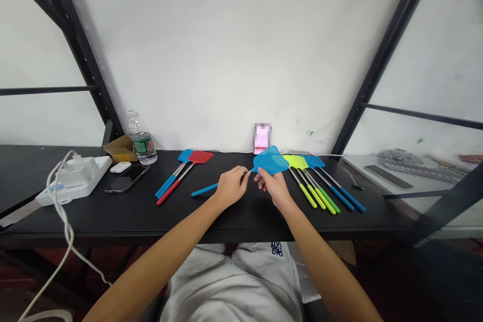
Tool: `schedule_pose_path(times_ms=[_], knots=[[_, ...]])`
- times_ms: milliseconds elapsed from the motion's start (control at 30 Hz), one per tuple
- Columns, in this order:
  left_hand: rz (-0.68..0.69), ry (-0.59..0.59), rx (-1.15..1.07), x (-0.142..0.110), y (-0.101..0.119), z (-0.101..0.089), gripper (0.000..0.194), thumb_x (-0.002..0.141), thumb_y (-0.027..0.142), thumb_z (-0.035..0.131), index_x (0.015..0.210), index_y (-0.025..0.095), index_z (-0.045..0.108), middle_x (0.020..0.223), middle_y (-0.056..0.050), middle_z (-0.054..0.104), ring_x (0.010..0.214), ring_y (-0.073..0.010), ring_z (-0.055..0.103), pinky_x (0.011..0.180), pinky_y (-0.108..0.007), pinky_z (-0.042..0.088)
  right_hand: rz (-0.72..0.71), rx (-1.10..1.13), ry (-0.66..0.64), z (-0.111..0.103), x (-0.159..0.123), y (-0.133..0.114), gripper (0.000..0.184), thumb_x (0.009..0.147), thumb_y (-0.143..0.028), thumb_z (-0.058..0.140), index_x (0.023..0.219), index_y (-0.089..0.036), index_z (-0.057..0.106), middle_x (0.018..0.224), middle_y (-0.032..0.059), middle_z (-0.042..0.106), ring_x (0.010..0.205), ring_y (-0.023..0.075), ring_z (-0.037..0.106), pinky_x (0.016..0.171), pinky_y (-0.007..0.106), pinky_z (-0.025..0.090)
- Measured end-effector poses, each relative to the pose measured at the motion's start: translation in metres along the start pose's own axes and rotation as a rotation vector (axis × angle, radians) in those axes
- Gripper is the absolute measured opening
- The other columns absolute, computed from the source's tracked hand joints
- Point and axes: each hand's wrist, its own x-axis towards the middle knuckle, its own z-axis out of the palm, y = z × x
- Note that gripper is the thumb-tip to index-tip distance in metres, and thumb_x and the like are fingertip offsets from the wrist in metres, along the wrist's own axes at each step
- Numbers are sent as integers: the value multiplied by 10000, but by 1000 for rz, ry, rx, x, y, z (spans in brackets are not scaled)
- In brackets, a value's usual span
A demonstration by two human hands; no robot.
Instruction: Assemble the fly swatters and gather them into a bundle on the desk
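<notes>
A blue fly swatter (270,161) is held in both hands above the black table. My left hand (233,184) is closed around its thin shaft, with the blue handle sticking out to the left. My right hand (274,186) pinches the lower edge of the perforated head, thumb on top. To the right lie several swatters with yellow-green heads (298,162) and blue heads (314,161), handles toward me. On the left, a red swatter (202,156) lies beside blue ones (184,156).
On the black table (234,219), a water bottle (142,138), an open cardboard box (121,148), a dark phone (127,179), a white case (121,167) and a power strip (77,178) with cables stand left. A lit phone (261,139) leans on the wall. Black metal posts flank the table.
</notes>
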Motion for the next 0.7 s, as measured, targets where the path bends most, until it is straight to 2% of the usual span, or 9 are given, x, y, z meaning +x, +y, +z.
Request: schedule_pose_path(times_ms=[700], knots=[[-4,3,-7,0,-1,0,257,976,323,393,886,212,606,826,-28,643,738,-145,590,657,-255,393,54,98,-80,-2,0,0,304,738,-457,660,670,-168,596,663,28,658,429,85,508,404,219,313]])
